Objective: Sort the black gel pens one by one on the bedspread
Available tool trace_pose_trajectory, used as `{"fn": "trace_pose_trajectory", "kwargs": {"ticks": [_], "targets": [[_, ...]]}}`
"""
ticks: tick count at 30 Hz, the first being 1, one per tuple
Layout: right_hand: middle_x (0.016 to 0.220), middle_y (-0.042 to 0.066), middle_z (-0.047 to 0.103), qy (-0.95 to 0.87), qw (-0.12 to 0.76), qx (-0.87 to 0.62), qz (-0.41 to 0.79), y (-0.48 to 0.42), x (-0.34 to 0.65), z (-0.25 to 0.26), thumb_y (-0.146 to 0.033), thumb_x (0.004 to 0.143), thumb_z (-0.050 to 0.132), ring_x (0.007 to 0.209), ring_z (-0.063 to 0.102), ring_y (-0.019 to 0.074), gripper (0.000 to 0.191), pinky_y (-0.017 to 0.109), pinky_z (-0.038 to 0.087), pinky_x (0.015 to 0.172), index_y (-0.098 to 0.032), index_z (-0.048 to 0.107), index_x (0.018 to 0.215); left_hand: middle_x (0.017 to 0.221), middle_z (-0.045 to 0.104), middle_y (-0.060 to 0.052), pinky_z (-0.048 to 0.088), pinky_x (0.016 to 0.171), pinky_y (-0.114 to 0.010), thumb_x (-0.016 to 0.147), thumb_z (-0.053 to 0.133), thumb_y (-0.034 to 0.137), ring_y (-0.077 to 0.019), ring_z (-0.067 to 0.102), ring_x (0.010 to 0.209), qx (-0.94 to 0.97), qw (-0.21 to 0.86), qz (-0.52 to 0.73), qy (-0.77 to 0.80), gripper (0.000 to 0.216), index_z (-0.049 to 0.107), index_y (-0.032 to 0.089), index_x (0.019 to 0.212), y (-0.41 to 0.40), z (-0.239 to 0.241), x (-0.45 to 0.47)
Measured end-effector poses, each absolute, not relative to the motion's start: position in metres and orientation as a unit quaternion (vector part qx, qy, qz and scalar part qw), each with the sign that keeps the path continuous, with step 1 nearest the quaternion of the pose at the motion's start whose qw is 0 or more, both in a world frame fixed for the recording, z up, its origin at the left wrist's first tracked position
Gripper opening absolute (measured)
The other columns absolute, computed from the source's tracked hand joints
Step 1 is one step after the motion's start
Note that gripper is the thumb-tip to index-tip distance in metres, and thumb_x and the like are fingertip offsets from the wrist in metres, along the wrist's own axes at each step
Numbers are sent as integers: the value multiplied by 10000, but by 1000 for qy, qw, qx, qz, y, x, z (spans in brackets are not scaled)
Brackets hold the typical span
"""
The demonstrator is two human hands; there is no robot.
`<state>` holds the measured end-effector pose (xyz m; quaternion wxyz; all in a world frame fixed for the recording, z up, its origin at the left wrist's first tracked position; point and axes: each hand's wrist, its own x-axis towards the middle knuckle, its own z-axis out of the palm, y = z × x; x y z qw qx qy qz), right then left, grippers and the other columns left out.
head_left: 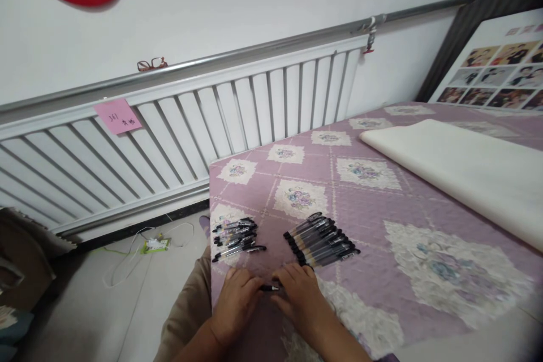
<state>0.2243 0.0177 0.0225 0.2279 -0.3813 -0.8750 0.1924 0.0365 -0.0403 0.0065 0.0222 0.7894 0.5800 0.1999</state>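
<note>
My left hand (238, 296) is closed around a black pen (268, 288), whose bare pointed tip sticks out to the right. Facing it, my right hand (300, 297) has its fingers curled beside that tip. A small dark bit shows at the right fingertips, too little to name. Beyond my left hand lies a loose group of clear-barrelled pens (235, 239) with black ends, near the table's left edge. A neat slanted row of black-capped pens (320, 240) lies just past my right hand.
A purple flowered cloth covers the table (305, 167). Folded cream material (462, 164) lies at the right, before a photo board (496, 68). A white radiator (254, 107) runs along the wall, with glasses (151, 64) on its pipe. A power strip (156, 245) sits on the floor.
</note>
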Motion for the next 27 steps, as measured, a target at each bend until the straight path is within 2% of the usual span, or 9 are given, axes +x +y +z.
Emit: {"fn": "trace_pose_trajectory", "kwargs": {"ticks": [3,7,10,12,15,18,20,24,27], "targets": [[875,-2,648,-875,227,-389,179,18,223,22,-316,777,712,875,539,208,145,345,273,778,-233,617,849,832,596,-23,368,749,-343,911,459,206,-194,535,792,790,23,198,579,163,611,221,968,-40,6,36],[779,-14,642,-881,218,-391,152,21,221,19,-245,848,630,811,547,183,115,343,267,762,-229,615,734,823,593,-24,371,751,-352,900,452,180,-198,533,793,787,18,199,584,164,608,215,937,-40,6,36],[822,-20,642,-881,218,-385,168,21,222,19,-202,809,669,840,547,187,69,335,272,764,-237,612,791,832,596,-23,375,754,-350,897,447,166,-198,536,803,786,19,199,584,175,606,217,950,-40,7,36],[876,-17,646,-878,224,-383,180,20,224,20,-199,774,705,875,547,194,147,333,277,777,-242,605,872,840,599,-24,379,749,-347,896,453,166,-198,539,807,788,19,198,582,181,608,220,973,-40,7,37],[929,3,648,-872,237,-387,184,18,224,23,-288,740,747,903,547,209,277,339,283,793,-238,594,964,831,599,-23,383,740,-341,899,471,191,-194,538,788,788,19,202,582,162,614,222,967,-40,7,37],[849,-2,648,-873,229,-395,168,19,223,23,-316,809,679,847,554,195,115,340,277,773,-228,609,835,829,600,-22,387,747,-340,901,470,199,-191,537,790,788,17,207,580,159,617,225,959,-40,7,37],[797,-15,643,-877,222,-397,157,20,223,22,-266,853,626,818,555,181,109,335,270,764,-224,601,756,831,600,-22,391,755,-339,901,462,196,-189,538,799,787,16,205,581,167,618,224,954,-40,8,37],[832,-21,643,-881,218,-385,167,20,226,21,-218,827,650,846,551,181,53,321,275,769,-231,600,817,829,599,-29,397,760,-341,906,442,200,-190,537,806,784,23,195,589,184,623,221,930,-40,10,38],[912,-8,647,-877,231,-382,176,19,227,21,-272,780,708,897,549,197,207,325,284,788,-237,596,951,847,603,-35,399,763,-350,905,456,203,-196,538,816,784,38,188,590,181,626,226,963,-40,10,38]]}}
